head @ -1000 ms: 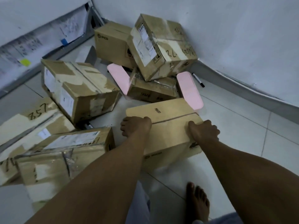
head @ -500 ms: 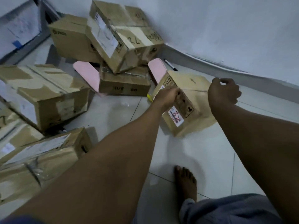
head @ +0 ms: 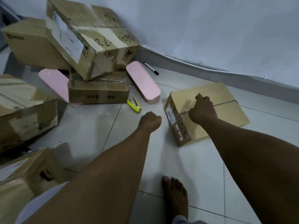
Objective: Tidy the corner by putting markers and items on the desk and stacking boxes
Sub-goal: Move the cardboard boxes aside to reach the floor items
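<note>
A flat cardboard box (head: 224,101) lies on the floor tiles near the right wall. My right hand (head: 202,110) hovers over its near-left top edge with the fingers curled into a fist, gripping nothing I can see. Just left of the box, my left hand (head: 150,120) is also curled and empty. A black marker (head: 151,68) lies by the skirting board. A second marker's tip (head: 130,86) peeks out between a low box (head: 98,92) and a pink case (head: 143,82). A yellow stapler (head: 134,105) lies on the floor in front of them.
Several cardboard boxes are heaped in the corner, one large taped box (head: 90,44) tilted on top. Another pink case (head: 55,81) sticks out at the left. More boxes (head: 24,113) crowd the left edge. My bare foot (head: 175,196) stands on the tiles.
The flat box, held in both hands a second ago, was tipped over to the right and now lies flat by the wall. Both hands have let go of it.
</note>
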